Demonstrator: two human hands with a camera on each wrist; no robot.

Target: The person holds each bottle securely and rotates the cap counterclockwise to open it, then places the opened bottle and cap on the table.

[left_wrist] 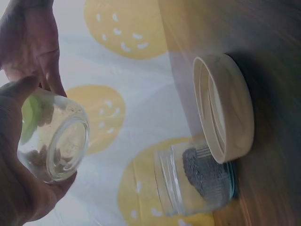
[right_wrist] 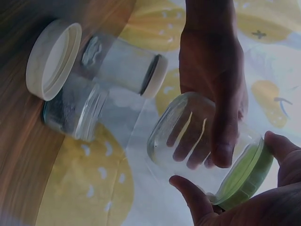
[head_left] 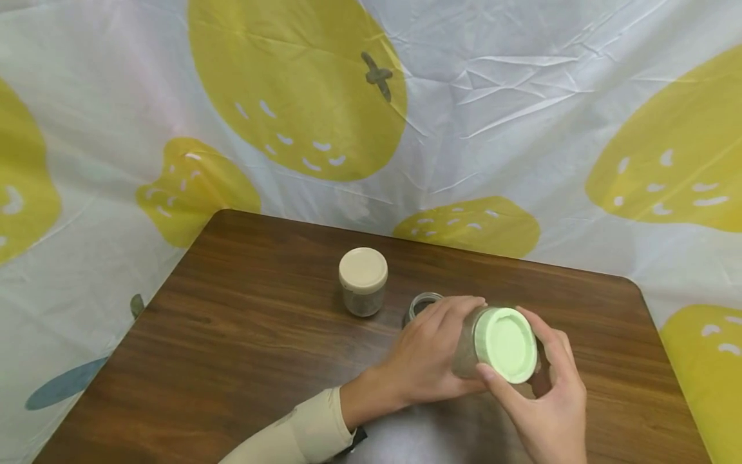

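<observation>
Glass jar [head_left: 466, 351] with a green lid [head_left: 510, 345] is held between two hands above the table, right of centre in the lower half of the head view, tilted so that the lid faces the camera. The left hand [head_left: 426, 361] is wrapped round the glass body; the right hand [head_left: 551, 393] grips the lid by its edge, thumb at the lower side and fingers at the upper right. How tightly the lid sits cannot be told.

The left wrist view shows what the head view hides: the round base of the jar, at the left of the frame. The right wrist view looks through the clear side, where the left fingers show behind the glass and the left thumb lies across the front.

At the centre of the head view, a cream-lidded jar [head_left: 363, 283] stands upright on the wooden table [head_left: 243, 309]. Just right of it, an open glass jar [head_left: 426, 299] shows little more than its rim behind the left hand; the left wrist view reveals its threaded neck and dark contents [left_wrist: 202, 172], at lower right. Near it lies a loose cream lid [left_wrist: 235, 113], inner side up, seen only from the wrists. Lemon-print cloth [head_left: 493, 142] fills the upper head view.
</observation>
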